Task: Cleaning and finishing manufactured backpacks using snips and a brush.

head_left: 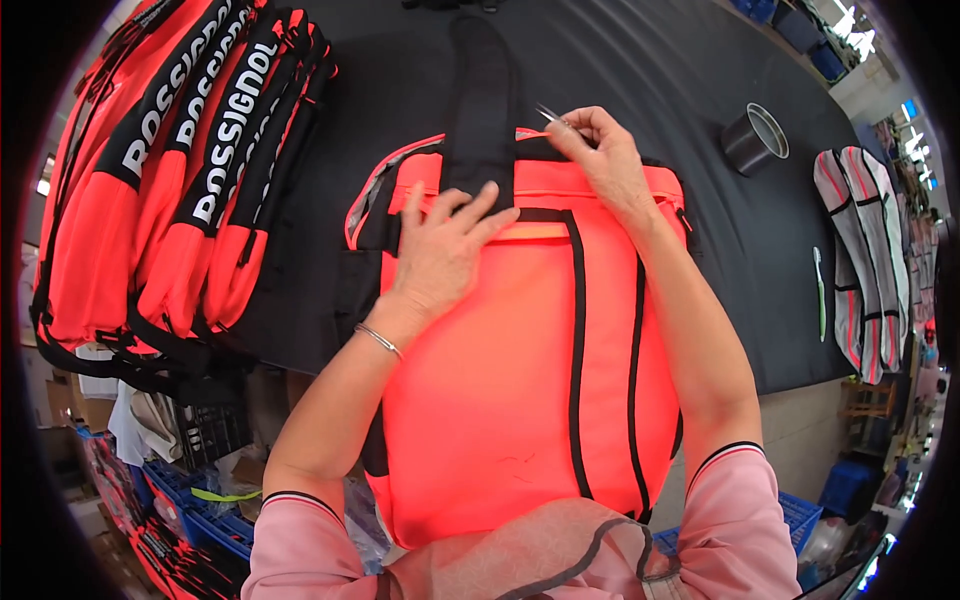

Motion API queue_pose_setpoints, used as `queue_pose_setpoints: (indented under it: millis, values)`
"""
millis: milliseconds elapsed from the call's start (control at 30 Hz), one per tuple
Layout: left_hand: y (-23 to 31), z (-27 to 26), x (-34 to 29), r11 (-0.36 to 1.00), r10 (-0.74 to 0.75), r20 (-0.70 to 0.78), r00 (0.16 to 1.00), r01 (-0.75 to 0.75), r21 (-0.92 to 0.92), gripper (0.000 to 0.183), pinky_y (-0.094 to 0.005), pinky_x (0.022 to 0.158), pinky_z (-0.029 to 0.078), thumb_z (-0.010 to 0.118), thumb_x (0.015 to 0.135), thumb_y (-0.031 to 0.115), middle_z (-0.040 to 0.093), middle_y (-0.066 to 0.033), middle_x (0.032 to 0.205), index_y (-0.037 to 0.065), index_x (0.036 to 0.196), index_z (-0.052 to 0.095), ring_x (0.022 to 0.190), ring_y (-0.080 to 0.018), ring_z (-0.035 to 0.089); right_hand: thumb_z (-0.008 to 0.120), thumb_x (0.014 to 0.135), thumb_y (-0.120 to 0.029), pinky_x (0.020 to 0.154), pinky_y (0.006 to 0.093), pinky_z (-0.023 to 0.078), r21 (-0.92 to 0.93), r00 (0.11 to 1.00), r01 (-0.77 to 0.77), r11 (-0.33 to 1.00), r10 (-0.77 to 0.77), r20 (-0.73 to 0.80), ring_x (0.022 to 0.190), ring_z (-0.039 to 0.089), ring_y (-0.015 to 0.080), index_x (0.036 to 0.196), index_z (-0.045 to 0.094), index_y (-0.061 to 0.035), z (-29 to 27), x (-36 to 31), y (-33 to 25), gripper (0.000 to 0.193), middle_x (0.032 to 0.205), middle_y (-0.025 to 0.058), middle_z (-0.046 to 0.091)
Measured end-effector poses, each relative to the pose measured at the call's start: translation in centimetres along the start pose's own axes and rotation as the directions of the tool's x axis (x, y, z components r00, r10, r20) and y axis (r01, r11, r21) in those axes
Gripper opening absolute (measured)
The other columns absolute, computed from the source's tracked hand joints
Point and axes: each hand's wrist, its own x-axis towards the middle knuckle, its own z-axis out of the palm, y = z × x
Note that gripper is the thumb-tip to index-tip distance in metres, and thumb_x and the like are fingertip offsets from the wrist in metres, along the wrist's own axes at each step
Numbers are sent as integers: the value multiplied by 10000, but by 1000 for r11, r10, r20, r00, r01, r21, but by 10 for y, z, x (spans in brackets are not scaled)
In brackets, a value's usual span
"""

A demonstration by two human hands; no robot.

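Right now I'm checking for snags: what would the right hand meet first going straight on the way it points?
Likely the wide black strap, up and left of the metal tool the right hand holds; their heights are unclear, so it might pass above.

I log one counter (650, 75) on my feed: black covering, some creases. Coral-red backpack (480, 380) mid-counter, lower part out past the near edge. Left side, I count several coral-and-black backpacks (160, 220) packed together, black straps hanging over the edge. Right side: open dark metal cup (745, 150), green-handled toothbrush (821, 297), grey strap-like pieces (868, 235) with coral lines. Black item (450, 4) at top, cropped, can't tell what.
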Motion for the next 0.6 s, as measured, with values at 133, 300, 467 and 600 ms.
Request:
queue_pose_setpoints:
  millis: [133,300,467,600]
  values:
    - [26,-1,-15,983,107,37,994,-100,-157,543,-449,1046,369,593,761,-25,645,-72,1180,51,1299,590,1057,-227,584,777,782,-376,729,319,499,-309,997,-69,948,60,-40,764,623,174,1034,687,6,-9,11,18,467,824,88,674]
    - [23,-2,-19,980,124,-54,991,-131,-150,574,-390,894,427,617,720,-47,664,-47,1102,54,1285,601,958,-216,604,730,809,-340,685,356,523,-328,983,-183,927,176,-50,679,675,228,825,704,46,10,36,-17,386,656,127,658]
    - [30,-9,-20,961,124,-125,984,-150,-234,536,-344,664,395,614,656,-63,692,-57,933,47,1178,667,737,-212,581,747,831,-371,744,377,546,-365,926,-344,865,377,22,817,702,288,929,705,62,55,73,0,447,849,210,697]
    - [31,-11,-21,929,101,-225,969,-172,-326,480,-313,591,390,576,625,-86,681,-74,760,41,1067,713,606,-218,560,808,778,-264,824,350,548,-85,909,-417,905,416,-36,925,698,268,1066,696,46,68,77,10,437,996,176,710]
